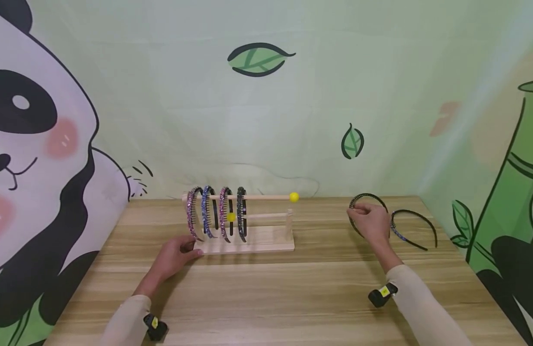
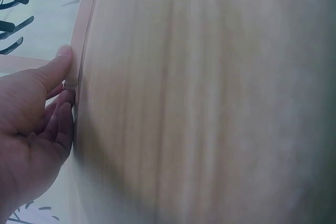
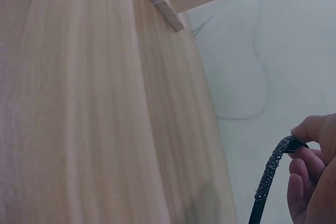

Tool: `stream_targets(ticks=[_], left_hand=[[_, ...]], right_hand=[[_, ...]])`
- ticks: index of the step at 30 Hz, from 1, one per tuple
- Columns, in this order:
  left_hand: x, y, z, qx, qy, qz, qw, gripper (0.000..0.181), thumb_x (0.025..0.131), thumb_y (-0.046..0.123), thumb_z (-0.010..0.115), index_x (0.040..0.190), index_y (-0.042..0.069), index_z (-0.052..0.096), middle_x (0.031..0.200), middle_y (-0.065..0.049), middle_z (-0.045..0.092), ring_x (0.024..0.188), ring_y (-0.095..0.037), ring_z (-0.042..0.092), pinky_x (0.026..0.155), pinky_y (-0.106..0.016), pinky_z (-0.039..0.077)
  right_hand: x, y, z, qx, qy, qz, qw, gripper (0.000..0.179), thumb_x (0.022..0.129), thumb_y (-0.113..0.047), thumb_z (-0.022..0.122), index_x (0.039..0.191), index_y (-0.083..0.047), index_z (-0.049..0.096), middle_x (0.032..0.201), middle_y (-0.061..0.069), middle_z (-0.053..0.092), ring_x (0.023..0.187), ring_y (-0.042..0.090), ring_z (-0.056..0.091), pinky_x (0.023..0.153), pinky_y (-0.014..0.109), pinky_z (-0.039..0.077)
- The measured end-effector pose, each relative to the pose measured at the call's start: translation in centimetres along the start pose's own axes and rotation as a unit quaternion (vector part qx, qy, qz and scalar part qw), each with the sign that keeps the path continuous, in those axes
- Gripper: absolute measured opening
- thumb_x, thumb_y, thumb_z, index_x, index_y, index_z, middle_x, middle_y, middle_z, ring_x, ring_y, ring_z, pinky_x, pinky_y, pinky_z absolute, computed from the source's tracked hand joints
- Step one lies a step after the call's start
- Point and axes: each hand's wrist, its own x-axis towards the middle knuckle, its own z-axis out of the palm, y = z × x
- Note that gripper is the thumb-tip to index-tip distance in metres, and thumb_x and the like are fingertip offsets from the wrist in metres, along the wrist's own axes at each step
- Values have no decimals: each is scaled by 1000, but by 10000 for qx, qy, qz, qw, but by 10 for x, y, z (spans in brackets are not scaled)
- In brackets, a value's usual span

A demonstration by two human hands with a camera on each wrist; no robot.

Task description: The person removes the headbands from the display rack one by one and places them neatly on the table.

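Observation:
A wooden rack (image 1: 268,246) stands on the table, several glittery headbands hung along its upper rod. My left hand (image 1: 173,258) grips the left front corner of the rack's base, thumb along the edge in the left wrist view. From left to right the hung bands are a pink headband (image 1: 190,211), a blue headband (image 1: 204,211), another pink headband (image 1: 222,211) and a black headband (image 1: 240,216). Over at the right, my right hand (image 1: 372,222) pinches a black glittery headband (image 3: 269,170) between thumb and fingers. Part of that band is hidden behind the hand.
A blue and black headband (image 1: 430,226) lies on the table just right of my right hand. Yellow balls cap the rods, one yellow ball (image 1: 294,197) at the upper rod's end. Behind the wooden table (image 1: 266,298) hangs a printed backdrop (image 1: 184,120).

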Motion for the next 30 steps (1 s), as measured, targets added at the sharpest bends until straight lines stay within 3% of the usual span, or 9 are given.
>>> stream_targets(ticks=[3,5,11,16,23,30], left_hand=[[0,-1,0,-13,-5,-15,10000,44,92,23,78,128,0,68,102,-7,70,91,-20,58,85,-42,51],[1,-2,0,-9,6,8,10000,43,92,23,78,127,0,68,101,-6,70,90,-20,57,84,-41,51],[2,-3,0,50,34,187,9998,35,91,23,79,119,3,71,88,-3,62,84,-20,53,75,-36,47],[1,-4,0,37,39,199,9998,31,92,22,79,117,4,72,87,-3,61,83,-20,53,74,-35,46],[0,-2,1,20,140,153,9998,31,90,22,80,115,5,74,95,-4,71,87,-18,59,83,-40,51],[0,-4,1,69,158,249,9995,32,90,21,80,117,5,74,90,-2,66,85,-19,56,81,-40,49]], right_hand=[[2,5,3,-148,-58,-37,9999,35,93,-30,76,113,-1,77,102,19,76,94,35,73,91,51,51],[3,9,6,-208,-81,-92,9997,34,93,-30,76,111,-1,77,101,19,76,94,35,73,98,53,47],[6,17,12,-319,-86,-123,9994,33,93,-29,76,108,0,78,100,18,76,95,37,72,106,57,38],[12,22,16,-407,-161,-26,9990,33,93,-31,75,108,-1,78,103,17,76,99,38,70,104,56,41],[18,30,22,-409,-115,-13,9991,31,92,-29,75,108,-3,79,107,16,76,102,37,69,99,52,46],[22,36,30,-379,2,-35,9993,29,90,-25,77,106,-2,79,107,16,76,100,37,69,93,50,50]])
